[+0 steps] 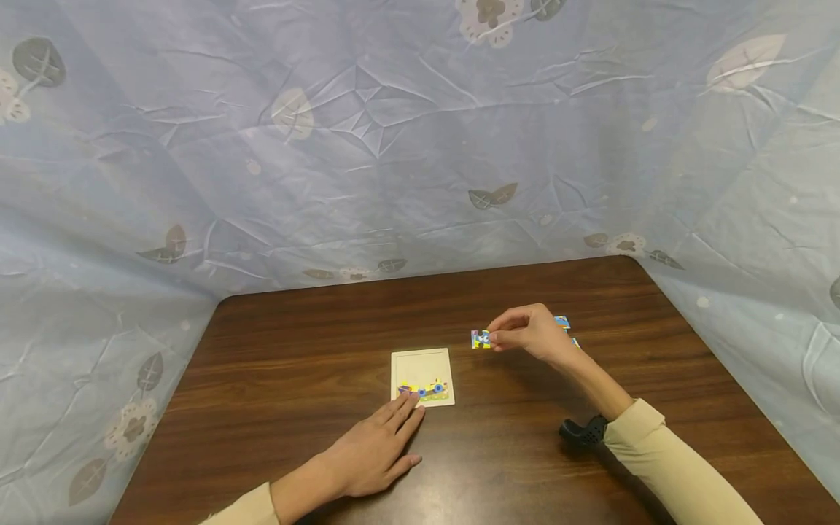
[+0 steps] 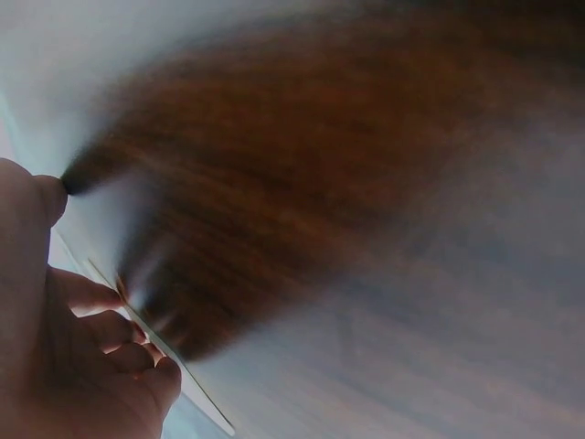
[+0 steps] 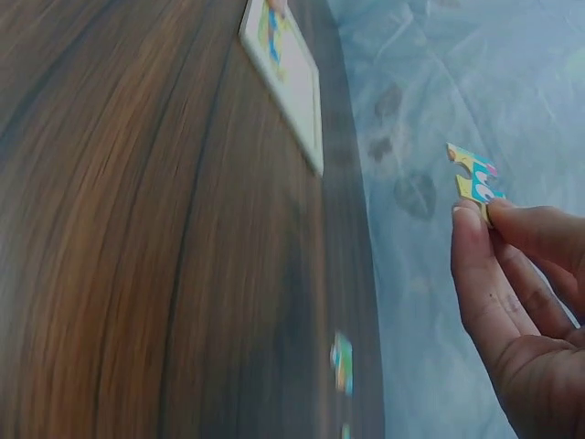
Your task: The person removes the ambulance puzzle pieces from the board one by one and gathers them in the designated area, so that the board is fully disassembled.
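A colourful jigsaw puzzle piece is pinched between the thumb and fingers of my right hand, held above the table to the right of the puzzle board. In the right wrist view that puzzle piece shows blue and yellow with a cut-out notch. The pale square puzzle board lies flat, with joined pieces along its near edge and bare surface above them. My left hand lies with fingers extended, fingertips touching the board's near left edge. In the left wrist view, the board is seen edge-on at those fingers.
More puzzle pieces lie on the brown wooden table behind my right hand, partly hidden by it. A black strap-like device sits at the right wrist. Pale patterned cloth hangs around the table's back and sides.
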### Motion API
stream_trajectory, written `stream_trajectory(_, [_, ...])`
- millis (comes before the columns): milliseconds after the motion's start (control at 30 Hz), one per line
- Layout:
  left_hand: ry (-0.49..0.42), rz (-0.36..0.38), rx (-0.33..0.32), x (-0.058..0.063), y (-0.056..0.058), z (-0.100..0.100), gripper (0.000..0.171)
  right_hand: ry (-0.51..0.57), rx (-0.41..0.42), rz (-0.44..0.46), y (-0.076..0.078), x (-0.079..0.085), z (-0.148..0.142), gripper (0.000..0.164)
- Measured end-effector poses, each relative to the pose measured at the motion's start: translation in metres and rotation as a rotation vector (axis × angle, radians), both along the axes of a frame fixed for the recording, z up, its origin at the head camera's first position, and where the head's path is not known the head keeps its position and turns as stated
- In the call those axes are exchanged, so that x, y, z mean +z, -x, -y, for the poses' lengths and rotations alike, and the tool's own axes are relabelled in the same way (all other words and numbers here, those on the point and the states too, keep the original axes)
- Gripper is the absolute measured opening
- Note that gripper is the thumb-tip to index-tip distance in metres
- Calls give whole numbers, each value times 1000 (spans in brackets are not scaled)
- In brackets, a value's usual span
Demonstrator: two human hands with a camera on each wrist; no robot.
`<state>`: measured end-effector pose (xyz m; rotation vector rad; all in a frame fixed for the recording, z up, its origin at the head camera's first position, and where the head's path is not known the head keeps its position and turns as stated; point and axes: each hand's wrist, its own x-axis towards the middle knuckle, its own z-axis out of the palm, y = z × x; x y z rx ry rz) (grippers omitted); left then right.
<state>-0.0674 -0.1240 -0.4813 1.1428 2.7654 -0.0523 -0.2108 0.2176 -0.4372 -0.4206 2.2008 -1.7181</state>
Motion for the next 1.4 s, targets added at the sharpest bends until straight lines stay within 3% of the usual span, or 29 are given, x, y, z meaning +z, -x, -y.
stream_trajectory(433, [3, -16, -5, -1, 0, 0, 70, -182, -54, -11, 8, -17, -42, 18])
stream_trajectory(900, [19, -20, -14, -4, 0, 0, 71, -268, -71, 77, 19, -32, -38, 15])
stream_trajectory(1200, [23, -29, -17, -3, 0, 0, 71, -448, -32, -86, 22, -32, -29, 12])
stream_trajectory(1400, [19, -19, -13, -1, -1, 0, 70, -536, -26, -120, 19, -27, -24, 10])
